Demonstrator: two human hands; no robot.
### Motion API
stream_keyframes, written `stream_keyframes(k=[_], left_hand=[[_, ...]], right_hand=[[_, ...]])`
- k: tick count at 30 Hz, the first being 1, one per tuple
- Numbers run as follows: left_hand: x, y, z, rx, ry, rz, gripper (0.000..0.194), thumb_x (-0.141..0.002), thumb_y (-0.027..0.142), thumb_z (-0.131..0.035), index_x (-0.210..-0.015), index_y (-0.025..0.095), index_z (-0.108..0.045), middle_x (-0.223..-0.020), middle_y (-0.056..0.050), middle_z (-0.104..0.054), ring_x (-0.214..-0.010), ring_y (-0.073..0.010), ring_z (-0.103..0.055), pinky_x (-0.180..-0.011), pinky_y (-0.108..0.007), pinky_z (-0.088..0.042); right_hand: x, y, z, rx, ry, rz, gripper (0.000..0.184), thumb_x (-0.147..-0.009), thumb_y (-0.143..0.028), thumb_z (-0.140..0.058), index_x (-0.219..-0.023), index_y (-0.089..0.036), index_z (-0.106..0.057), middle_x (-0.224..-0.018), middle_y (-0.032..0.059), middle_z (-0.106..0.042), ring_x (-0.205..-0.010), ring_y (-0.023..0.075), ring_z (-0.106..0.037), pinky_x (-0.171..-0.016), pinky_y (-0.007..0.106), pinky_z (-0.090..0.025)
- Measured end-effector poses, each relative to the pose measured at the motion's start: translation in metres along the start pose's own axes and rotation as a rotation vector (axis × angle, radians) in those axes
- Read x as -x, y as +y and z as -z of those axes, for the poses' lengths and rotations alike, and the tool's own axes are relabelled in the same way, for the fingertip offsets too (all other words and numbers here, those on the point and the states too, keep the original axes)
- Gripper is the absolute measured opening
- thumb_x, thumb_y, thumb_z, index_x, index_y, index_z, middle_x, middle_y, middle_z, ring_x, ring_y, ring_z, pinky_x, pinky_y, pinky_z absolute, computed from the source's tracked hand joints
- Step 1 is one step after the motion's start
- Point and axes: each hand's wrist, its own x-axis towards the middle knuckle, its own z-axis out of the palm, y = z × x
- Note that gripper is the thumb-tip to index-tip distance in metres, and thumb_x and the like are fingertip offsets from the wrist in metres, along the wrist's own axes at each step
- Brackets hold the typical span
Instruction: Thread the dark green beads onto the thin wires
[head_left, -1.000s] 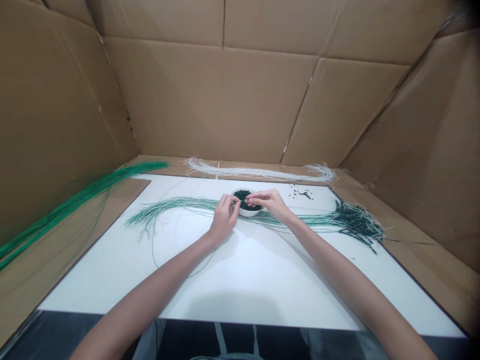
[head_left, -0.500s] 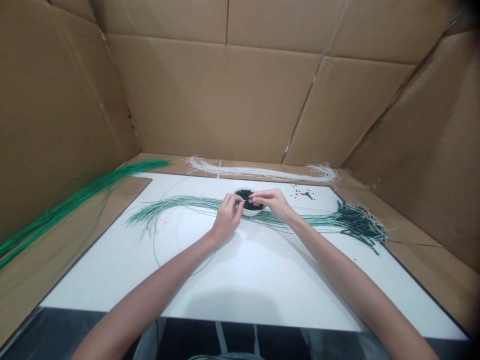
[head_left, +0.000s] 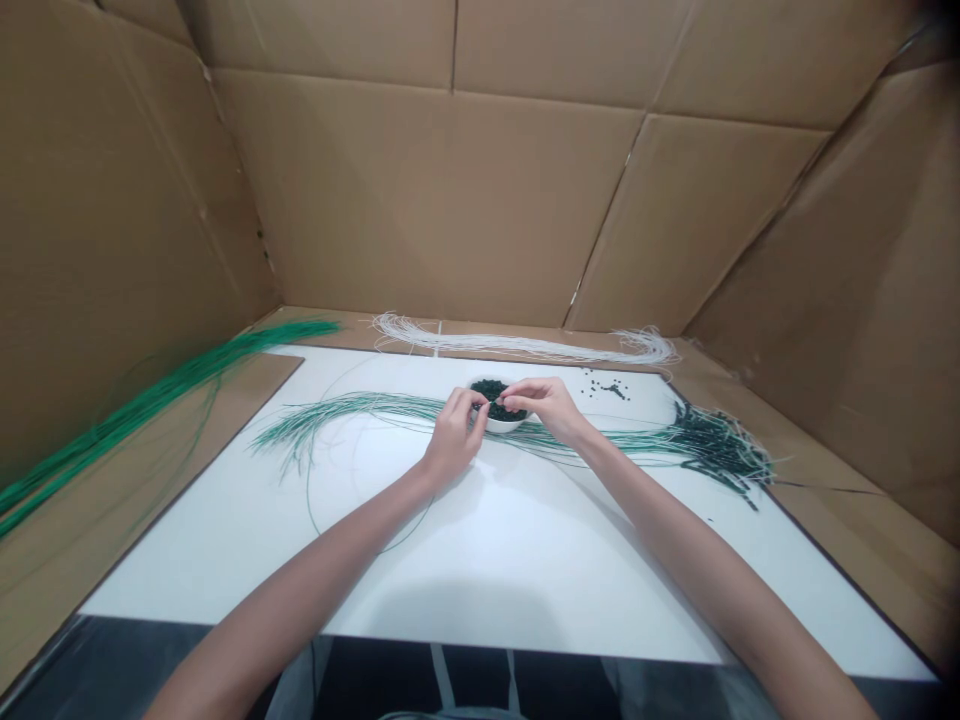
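Observation:
Above a white bowl [head_left: 505, 426] of small dark green beads [head_left: 490, 390], my two hands meet fingertip to fingertip. My left hand [head_left: 452, 432] is closed in a pinch on a thin green cord [head_left: 309, 500], whose loop trails leftward and down under the forearm. Closed too, my right hand [head_left: 547, 405] pinches at the cord's tip over the beads. What sits between its fingers is too small to make out. Behind the wrists lies a bundle of green cords [head_left: 360, 403], with dark beads threaded on its right end [head_left: 716, 445].
Loose dark beads [head_left: 615, 389] lie on the white board [head_left: 480, 560] at the back right. A bundle of white cords [head_left: 517, 345] rests along the back edge. More green cords [head_left: 172, 385] lie at the left. Cardboard walls [head_left: 420, 200] enclose the back and sides.
The right fingertips have shifted very slightly at the cord's tip, and the green bit between the hands shows less. Everything else stays put.

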Motion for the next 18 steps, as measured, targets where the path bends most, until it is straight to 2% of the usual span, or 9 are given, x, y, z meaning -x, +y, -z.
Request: stream_keyframes(k=[6,18], left_hand=[[0.0000,0.0002,0.0007,-0.008,-0.013,-0.019,0.008,-0.082,0.019,-0.040,-0.080,0.017,-0.047,-0.080,-0.003,-0.049,-0.072,-0.0114,-0.046,-0.065,-0.023,-0.038],[0.0000,-0.0004,-0.0001,-0.002,0.008,-0.004,0.008,-0.082,0.018,-0.039,-0.080,0.017,-0.047,-0.079,-0.003,-0.049,-0.073,-0.0118,-0.047,-0.065,-0.024,-0.038]], right_hand=[[-0.0004,-0.0027,-0.0006,0.034,0.021,0.016,0.018,-0.054,-0.027,-0.070,-0.068,-0.016,-0.067,-0.067,0.0033,-0.066,-0.057,0.0107,-0.055,-0.056,0.024,-0.044],[0.0023,-0.0054,-0.0027,0.036,0.036,0.004,0.021,-0.052,-0.028,-0.072,-0.067,-0.015,-0.066,-0.071,0.0046,-0.067,-0.062,0.0134,-0.059,-0.060,0.026,-0.047]])
